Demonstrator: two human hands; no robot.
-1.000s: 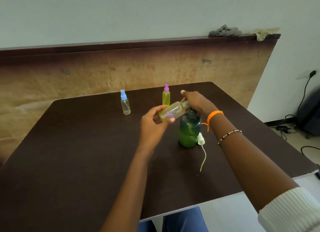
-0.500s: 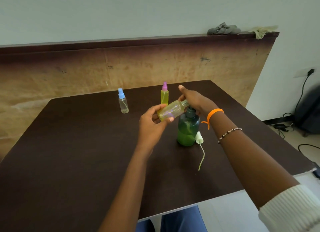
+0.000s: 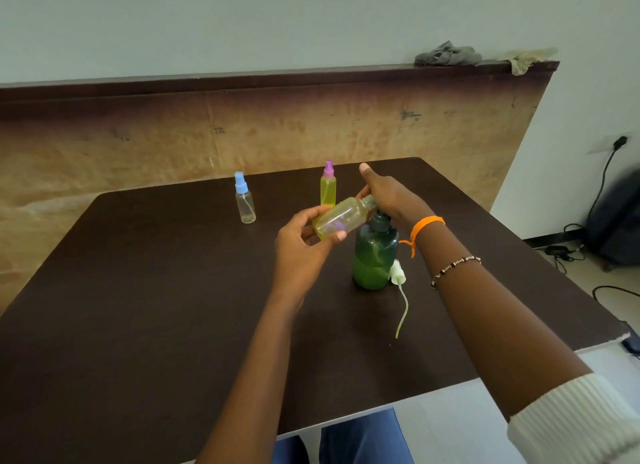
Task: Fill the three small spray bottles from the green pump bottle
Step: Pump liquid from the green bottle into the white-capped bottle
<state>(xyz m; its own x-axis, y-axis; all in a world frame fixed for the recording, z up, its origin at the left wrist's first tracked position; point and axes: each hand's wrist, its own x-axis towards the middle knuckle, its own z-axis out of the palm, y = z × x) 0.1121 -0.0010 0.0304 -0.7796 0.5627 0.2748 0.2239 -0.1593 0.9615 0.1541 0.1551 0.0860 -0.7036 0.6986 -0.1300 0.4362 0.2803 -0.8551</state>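
My left hand point(image 3: 300, 247) grips a small uncapped spray bottle point(image 3: 341, 218), tilted on its side and partly filled with yellow-green liquid, its neck held against the pump of the green pump bottle point(image 3: 374, 255). My right hand point(image 3: 389, 194) lies over that pump head, fingers around the small bottle's neck. The green bottle stands upright on the dark table point(image 3: 138, 307). A white spray cap with its dip tube point(image 3: 398, 283) lies beside it. Behind stand a yellow-filled bottle with a pink cap point(image 3: 328, 186) and a clear bottle with a blue cap point(image 3: 244, 200).
A wooden panel point(image 3: 138, 141) rises behind the table, with a grey rag point(image 3: 446, 55) and a pale glove point(image 3: 530, 56) on its ledge. On the floor at the right lie cables point(image 3: 568, 252) and a dark bag point(image 3: 620, 217).
The hands and bottles hold nearly the same pose. The view has shifted slightly, and my right thumb has lifted a little.
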